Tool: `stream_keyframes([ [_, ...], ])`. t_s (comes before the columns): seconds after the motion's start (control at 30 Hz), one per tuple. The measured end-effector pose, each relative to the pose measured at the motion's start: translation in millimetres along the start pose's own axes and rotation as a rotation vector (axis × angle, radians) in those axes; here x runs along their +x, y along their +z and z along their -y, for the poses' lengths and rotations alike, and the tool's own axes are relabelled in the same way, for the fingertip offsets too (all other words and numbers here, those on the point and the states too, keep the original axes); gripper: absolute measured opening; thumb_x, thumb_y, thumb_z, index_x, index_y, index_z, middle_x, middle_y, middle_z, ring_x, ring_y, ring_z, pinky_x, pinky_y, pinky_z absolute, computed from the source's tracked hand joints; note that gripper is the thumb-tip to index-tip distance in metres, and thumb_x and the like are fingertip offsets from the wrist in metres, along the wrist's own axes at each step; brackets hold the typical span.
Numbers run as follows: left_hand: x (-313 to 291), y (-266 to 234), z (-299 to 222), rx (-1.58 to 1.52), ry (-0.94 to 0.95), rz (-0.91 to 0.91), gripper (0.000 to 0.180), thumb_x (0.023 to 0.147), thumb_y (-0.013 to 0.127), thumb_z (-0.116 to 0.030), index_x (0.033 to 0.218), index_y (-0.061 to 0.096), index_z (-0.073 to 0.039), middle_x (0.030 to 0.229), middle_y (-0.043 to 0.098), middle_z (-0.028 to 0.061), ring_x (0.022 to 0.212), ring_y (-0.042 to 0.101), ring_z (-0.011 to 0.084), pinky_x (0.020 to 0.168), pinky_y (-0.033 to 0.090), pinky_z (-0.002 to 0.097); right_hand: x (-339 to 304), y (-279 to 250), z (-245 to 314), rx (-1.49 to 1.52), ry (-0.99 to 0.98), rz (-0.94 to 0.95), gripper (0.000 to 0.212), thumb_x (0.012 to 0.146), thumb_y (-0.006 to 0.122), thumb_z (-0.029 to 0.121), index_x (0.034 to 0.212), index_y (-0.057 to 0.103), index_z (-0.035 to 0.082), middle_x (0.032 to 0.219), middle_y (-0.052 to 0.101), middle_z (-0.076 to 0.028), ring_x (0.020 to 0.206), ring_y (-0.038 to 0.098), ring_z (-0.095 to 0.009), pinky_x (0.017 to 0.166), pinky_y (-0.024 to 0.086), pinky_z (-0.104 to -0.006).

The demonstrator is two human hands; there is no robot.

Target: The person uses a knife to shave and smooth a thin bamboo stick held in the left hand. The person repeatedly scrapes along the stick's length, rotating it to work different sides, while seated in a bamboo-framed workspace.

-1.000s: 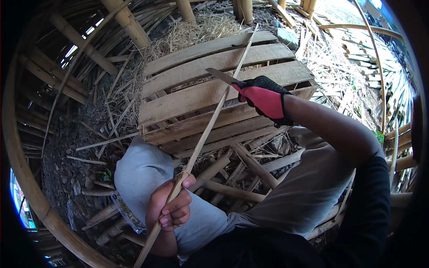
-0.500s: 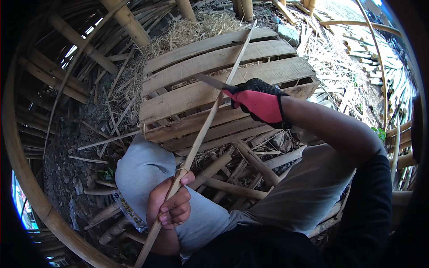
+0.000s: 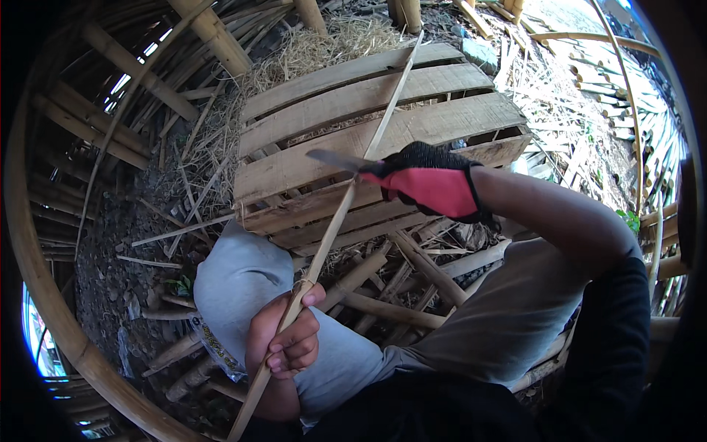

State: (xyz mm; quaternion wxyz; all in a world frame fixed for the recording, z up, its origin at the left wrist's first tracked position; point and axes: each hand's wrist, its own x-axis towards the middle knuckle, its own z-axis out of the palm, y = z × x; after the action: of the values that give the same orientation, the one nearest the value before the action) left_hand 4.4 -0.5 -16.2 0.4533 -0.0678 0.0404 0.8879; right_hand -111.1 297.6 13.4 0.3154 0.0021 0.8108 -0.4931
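L hand [image 3: 296,342] — round strip [image 3: 331,232], R hand [image 3: 431,183] fwd

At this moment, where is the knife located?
In the head view, the knife is above centre, held in the gloved right hand, pointing left over the wooden crate.

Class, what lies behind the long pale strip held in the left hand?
Behind the strip, parts of the slatted wooden crate and grey trouser leg show. Slat portions directly behind it and part of the left hand are covered.
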Motion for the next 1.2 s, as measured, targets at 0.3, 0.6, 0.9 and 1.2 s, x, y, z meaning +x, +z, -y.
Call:
stream_keyframes([
  [0.3, -1.9, -0.3, 3.1, 0.027, 0.024, -0.024, 0.02, 0.107, 0.023, -0.019, 0.111, 0.033, -0.002, 0.05, 0.044, 0.0033, 0.028, 0.04, 0.0094, 0.024, 0.029, 0.0209, 14.0, -14.9, -12.1, 0.255, 0.069, -0.08, 0.049, 0.095, 0.059, 0.051, 0.093, 0.068, 0.004, 0.063, 0.052, 0.002, 0.047, 0.046, -0.011, 0.046, 0.036, -0.0281],
  [0.6, -1.9, -1.3, 7.4, 0.025, 0.055, -0.058, 0.022, 0.107, 0.022, -0.02, 0.111, 0.034, -0.002, 0.049, 0.044, 0.0035, 0.028, 0.041, 0.0097, 0.025, 0.028, 0.0208, 2.9, -7.8, -4.0, 0.079, 0.015, -0.049, 0.047, 0.098, 0.055, 0.049, 0.1, 0.069, 0.004, 0.079, 0.063, -0.006, 0.072, 0.058, -0.016, 0.069, 0.048, -0.0325],
  [0.9, -7.2, -0.3, 5.2, 0.031, 0.035, -0.041, 0.024, 0.108, 0.022, -0.022, 0.111, 0.035, -0.002, 0.049, 0.044, 0.0028, 0.028, 0.041, 0.0092, 0.025, 0.028, 0.0208, -8.8, 18.7, -6.7, 0.056, -0.011, 0.008, 0.044, 0.098, 0.054, 0.047, 0.098, 0.072, 0.006, 0.075, 0.062, -0.004, 0.068, 0.057, -0.015, 0.064, 0.046, -0.0321],
  [1.2, -3.1, -0.9, 4.4, 0.073, 0.054, -0.052, 0.023, 0.108, 0.024, -0.023, 0.111, 0.035, -0.002, 0.049, 0.044, 0.0022, 0.028, 0.04, 0.0084, 0.025, 0.029, 0.0208, -14.5, 19.6, -2.2, 0.138, -0.035, 0.219, 0.037, 0.1, 0.053, 0.043, 0.093, 0.064, 0.008, 0.065, 0.047, 0.004, 0.05, 0.044, -0.009, 0.045, 0.033, -0.0279],
])
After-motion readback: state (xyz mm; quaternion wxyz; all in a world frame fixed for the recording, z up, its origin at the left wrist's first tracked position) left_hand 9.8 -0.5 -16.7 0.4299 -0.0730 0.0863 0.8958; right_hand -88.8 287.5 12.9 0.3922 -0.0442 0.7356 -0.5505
